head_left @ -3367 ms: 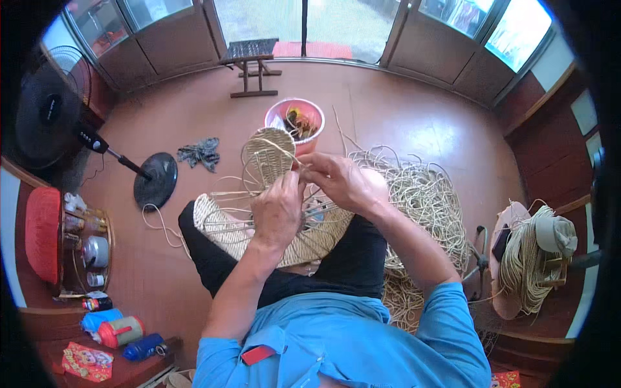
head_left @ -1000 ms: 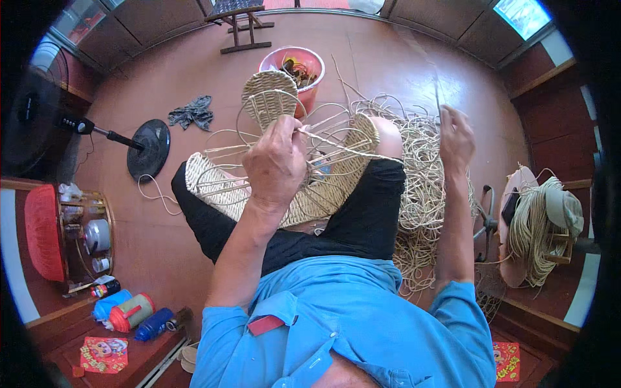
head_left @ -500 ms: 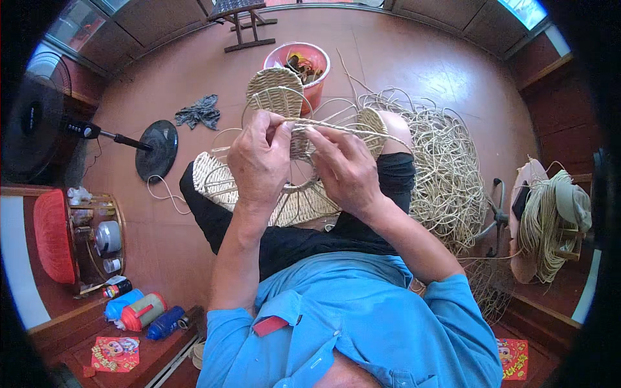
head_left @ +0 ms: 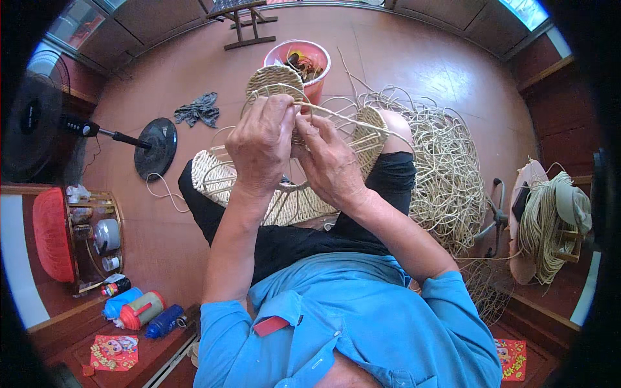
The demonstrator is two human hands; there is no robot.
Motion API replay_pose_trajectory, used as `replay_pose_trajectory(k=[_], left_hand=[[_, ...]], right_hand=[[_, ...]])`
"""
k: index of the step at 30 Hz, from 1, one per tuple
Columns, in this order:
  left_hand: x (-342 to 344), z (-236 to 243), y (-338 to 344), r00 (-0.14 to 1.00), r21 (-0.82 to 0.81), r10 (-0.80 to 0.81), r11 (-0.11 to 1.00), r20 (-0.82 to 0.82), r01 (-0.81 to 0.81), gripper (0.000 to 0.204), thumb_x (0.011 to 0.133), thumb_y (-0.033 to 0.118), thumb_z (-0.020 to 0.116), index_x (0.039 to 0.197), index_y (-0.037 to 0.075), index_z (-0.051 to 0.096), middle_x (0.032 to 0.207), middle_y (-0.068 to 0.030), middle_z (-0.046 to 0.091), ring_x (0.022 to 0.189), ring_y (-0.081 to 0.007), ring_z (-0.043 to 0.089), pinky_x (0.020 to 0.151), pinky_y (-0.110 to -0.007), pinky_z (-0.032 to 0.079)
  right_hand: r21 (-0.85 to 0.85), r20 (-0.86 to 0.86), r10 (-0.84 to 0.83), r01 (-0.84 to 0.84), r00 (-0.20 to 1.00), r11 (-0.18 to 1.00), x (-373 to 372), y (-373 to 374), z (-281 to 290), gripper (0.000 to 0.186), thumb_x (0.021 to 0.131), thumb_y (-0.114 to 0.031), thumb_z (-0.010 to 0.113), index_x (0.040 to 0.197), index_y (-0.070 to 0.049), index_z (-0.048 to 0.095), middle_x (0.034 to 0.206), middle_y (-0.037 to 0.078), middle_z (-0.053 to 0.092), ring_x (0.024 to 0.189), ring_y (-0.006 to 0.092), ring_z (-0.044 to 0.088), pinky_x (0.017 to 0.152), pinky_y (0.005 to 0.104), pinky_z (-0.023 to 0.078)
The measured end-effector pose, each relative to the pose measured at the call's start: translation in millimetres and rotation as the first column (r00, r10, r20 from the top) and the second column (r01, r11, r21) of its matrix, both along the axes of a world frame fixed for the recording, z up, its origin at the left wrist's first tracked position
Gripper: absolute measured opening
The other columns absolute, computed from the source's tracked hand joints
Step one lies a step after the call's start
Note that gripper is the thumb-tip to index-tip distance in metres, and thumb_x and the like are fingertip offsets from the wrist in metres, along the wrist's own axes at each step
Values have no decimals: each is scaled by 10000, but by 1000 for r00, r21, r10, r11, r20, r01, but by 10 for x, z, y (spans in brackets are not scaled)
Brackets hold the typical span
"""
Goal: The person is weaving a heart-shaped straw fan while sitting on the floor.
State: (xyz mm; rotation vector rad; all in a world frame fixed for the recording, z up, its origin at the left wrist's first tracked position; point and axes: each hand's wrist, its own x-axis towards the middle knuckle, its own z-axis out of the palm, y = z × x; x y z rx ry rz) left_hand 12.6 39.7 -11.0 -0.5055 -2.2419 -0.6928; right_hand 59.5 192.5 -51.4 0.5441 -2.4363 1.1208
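Right hand [head_left: 330, 161], flung out to the right one second ago, is now back beside the left hand [head_left: 259, 145]; the two are together. Left fingertips are pinched on one strand [head_left: 362, 121], which trails right; whether the right fingers grip it, cannot tell. Woven piece [head_left: 297, 210] lies across the lap, under and beyond the hands. Counted: one bucket [head_left: 314, 94] and one stool [head_left: 249, 29], far; one cord heap [head_left: 449, 168], right; one fan [head_left: 155, 150], left; two red papers [head_left: 114, 353], near left and near right.
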Motion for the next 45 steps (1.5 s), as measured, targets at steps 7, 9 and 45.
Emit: replay_pose_trajectory(k=[7, 9, 45], left_hand=[[116, 2, 42, 995, -35, 95, 995, -4, -95, 445, 960, 115, 841, 1375, 142, 684, 928, -40, 721, 734, -196, 735, 651, -370, 576], [139, -25, 20, 996, -41, 86, 995, -34, -87, 510, 965, 105, 832, 1441, 138, 651, 1009, -54, 743, 754, -205, 745, 667, -380, 592], [278, -341, -10, 989, 7, -101, 995, -107, 102, 310, 942, -69, 724, 1214, 55, 642, 1206, -157, 745, 1055, -331, 777, 845, -415, 633]], right_hand=[[-135, 197, 31, -5, 980, 991, -24, -50, 47, 473, 1029, -165, 700, 1482, -81, 593, 1295, 219, 636, 1147, 440, 709, 961, 536, 589], [-183, 217, 45, -5, 975, 983, -48, -72, 28, 449, 1021, -149, 695, 1455, -72, 610, 1280, 208, 642, 1140, 432, 711, 966, 528, 585], [-383, 151, 34, 27, 988, 923, -89, -140, -65, 239, 1031, -59, 697, 1267, -18, 693, 1195, 195, 700, 1101, 384, 729, 941, 454, 586]])
